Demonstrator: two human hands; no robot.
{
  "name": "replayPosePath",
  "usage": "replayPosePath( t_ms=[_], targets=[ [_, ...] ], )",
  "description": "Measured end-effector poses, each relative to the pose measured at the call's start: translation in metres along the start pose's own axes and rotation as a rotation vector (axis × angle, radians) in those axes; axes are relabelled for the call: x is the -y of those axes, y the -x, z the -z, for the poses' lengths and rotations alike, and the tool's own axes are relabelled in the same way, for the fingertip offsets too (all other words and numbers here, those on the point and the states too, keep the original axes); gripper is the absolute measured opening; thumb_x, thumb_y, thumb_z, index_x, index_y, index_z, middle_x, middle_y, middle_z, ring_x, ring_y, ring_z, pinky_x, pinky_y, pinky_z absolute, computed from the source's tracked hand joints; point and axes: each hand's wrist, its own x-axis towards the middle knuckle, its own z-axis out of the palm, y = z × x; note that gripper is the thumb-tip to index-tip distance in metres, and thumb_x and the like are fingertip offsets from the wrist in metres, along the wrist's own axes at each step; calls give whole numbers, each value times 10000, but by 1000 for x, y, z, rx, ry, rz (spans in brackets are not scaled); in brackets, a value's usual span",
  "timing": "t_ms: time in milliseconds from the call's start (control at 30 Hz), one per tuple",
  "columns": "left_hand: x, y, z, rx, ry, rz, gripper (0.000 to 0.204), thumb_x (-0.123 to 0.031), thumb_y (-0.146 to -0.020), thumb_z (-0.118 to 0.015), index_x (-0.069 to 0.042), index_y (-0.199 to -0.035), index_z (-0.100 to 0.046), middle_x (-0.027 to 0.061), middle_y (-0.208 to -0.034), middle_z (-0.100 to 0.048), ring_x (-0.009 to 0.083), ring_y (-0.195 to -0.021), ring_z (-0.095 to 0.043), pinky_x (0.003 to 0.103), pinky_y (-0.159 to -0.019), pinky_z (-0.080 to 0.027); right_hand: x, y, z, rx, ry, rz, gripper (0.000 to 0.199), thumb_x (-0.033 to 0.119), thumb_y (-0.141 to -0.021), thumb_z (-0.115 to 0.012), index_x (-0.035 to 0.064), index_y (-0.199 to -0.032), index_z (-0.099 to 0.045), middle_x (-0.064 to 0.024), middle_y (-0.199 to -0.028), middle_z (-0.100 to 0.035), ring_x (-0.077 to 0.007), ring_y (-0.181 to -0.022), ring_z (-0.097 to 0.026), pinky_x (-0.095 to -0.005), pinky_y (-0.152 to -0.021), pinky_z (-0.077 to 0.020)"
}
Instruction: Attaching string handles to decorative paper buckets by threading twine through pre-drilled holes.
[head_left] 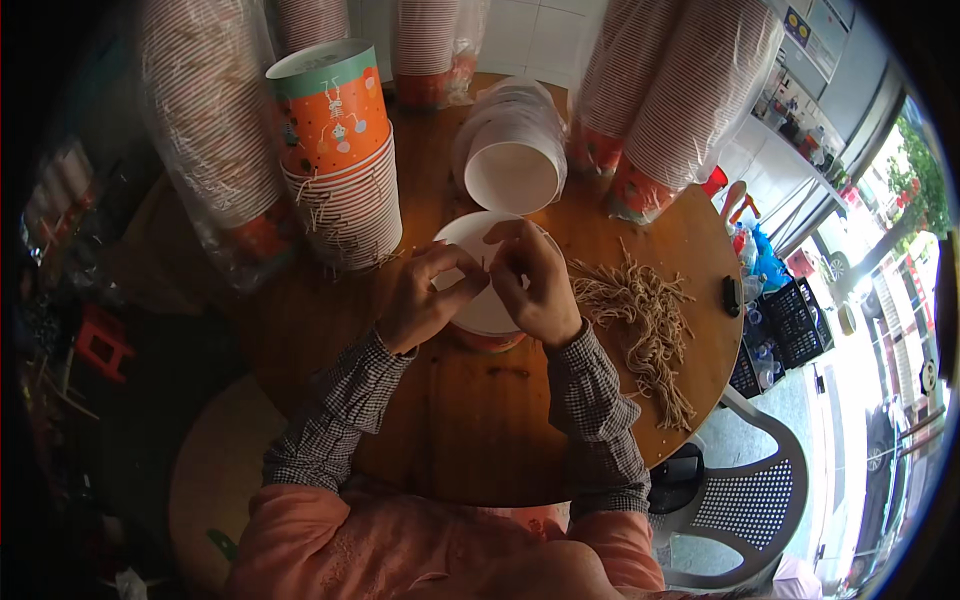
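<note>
A paper bucket (486, 318), white inside with an orange outer wall, stands on the round wooden table in front of me. Over its opening, my left hand (428, 292) and my right hand (543, 280) meet with thumbs and forefingers pinched. A tiny pale strand seems to poke up between the fingertips; what each hand grips is too small to make out. To the right of the bucket lies a loose pile of tan cords (640, 320). At the left rises a nested stack of orange and green-rimmed buckets (335, 125), with cord pieces hanging along its side.
Tall plastic-wrapped bucket stacks (690, 95) line the table's (420, 440) far side, and another wrapped stack (205, 110) stands far left. A wrapped white-mouthed stack (512, 178) lies behind my bucket. A small black object (732, 296) sits by the right edge, near a grey chair (745, 500).
</note>
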Motion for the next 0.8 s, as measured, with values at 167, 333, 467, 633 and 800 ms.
replayPosePath(
  t_ms=[167, 333, 467, 633, 800],
  targets=[
    [10, 11, 9, 72, -62, -31, 110, -105, -779, -691, -44, -736, -610, 46, -779, -618, 192, -792, -581, 342, -772, -441, -23, -3, 25, -306, 55, 52, 188, -60, -837, -464, -8, -1005, -531, -5, -798, -532, -61, -700, -465, -212, -633, -394],
    [16, 19, 2, 81, -127, -162, 116, -94, -774, -695, -64, -725, -595, 21, -759, -597, 181, -770, -578, 338, -812, -422, -64, -2, 38, -522, 417, 25, 120, -4, -885, -498, 48, -984, -543, -18, -685, -513, -72, -594, -459, -237, -530, -389],
    [22, 16, 3, 64, -349, -283, 99, -95, -766, -707, -86, -766, -608, -1, -780, -600, 183, -779, -580, 357, -881, -392, -85, -1, 37, -518, 376, 16, 116, 16, -889, -517, 46, -999, -539, -26, -687, -525, -73, -603, -470, -246, -541, -400],
    [22, 14, 3, 24, -436, -331, 136, -138, -757, -740, -103, -809, -619, -1, -796, -604, 184, -804, -587, 395, -912, -382, -100, 4, 49, -470, 262, -75, 64, 66, -893, -545, 11, -908, -572, -43, -718, -562, -74, -645, -510, -249, -573, -429],
    [22, 15, 7, 40, -512, -372, 141, -92, -742, -743, -74, -809, -621, 34, -813, -612, 224, -831, -585, 358, -830, -414, -101, 9, 55, -272, 266, -175, 85, 88, -861, -568, 16, -827, -598, -120, -730, -606, -194, -638, -608, -294, -576, -465]
  ],
)
